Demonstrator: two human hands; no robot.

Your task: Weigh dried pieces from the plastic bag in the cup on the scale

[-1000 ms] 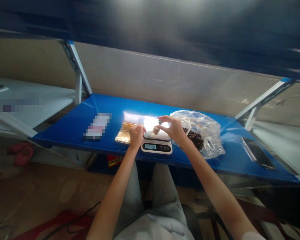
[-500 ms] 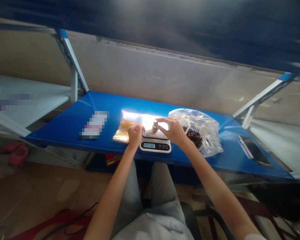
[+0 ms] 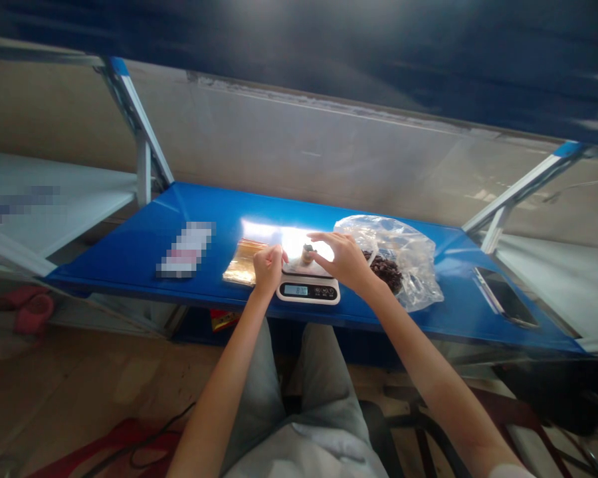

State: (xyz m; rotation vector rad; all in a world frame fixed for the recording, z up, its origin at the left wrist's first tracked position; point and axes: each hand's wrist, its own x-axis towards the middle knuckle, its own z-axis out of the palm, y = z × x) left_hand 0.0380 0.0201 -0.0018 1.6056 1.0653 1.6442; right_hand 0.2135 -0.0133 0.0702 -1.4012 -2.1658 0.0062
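Over the scale (image 3: 307, 300), the right hand (image 3: 346, 259) has its thumb and forefinger parted in an open C, with no firm hold visible; whether the thumb touches the small dark-topped object (image 3: 306, 258) cannot be told. A brush from that thumb could tip the object, since it looks narrow and upright, and finger pressure could skew the reading. The object rests on the scale's plate, just beside the thumb tip and below the forefinger. The left hand (image 3: 268, 267) is curled, its contents hidden, next to the golden packets (image 3: 240, 264); a sideways shift might nudge them or the scale. Beyond the right wrist, dark pieces (image 3: 387, 272) lie by the crumpled clear bag (image 3: 421, 275) on the table (image 3: 209, 209).
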